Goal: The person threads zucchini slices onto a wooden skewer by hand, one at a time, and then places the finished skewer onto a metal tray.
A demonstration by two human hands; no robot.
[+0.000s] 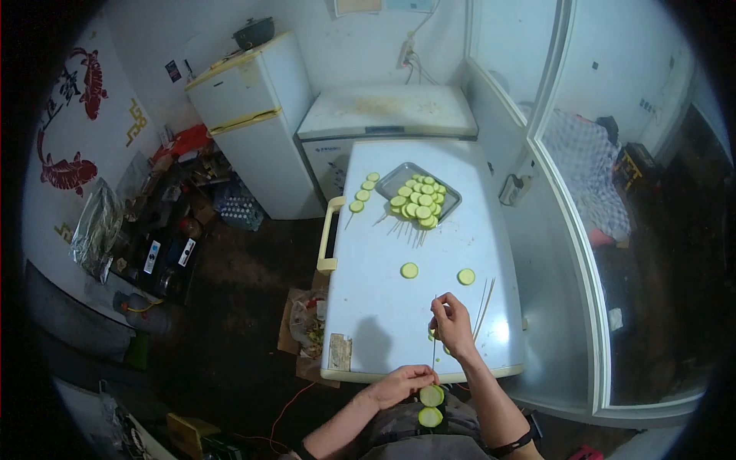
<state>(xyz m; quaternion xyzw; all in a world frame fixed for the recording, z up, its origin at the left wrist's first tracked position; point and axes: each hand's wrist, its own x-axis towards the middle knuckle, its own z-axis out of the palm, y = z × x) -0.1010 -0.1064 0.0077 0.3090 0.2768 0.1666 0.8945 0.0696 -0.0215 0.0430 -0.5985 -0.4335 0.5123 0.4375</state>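
My left hand (410, 382) is closed at the table's near edge, its fingertips on the lower part of a thin wooden skewer (435, 351). Just below those fingertips are two round zucchini slices (431, 416), in line with the skewer. My right hand (453, 326) pinches the same skewer near its upper end. Small green pieces lie on the table partly hidden behind my right hand. Farther up, two single zucchini slices (409, 271) lie apart on the white tabletop (368, 284). Several bare skewers (484, 310) lie to the right of my right hand.
A metal tray (392, 181) holds a heap of skewered zucchini slices (422, 201). One loaded skewer (362, 195) lies left of it. Behind the table stand a chest freezer (383, 111) and a refrigerator (245, 123). A cardboard box (289, 330) sits on the floor at left; a glazed partition (552, 253) runs along the right.
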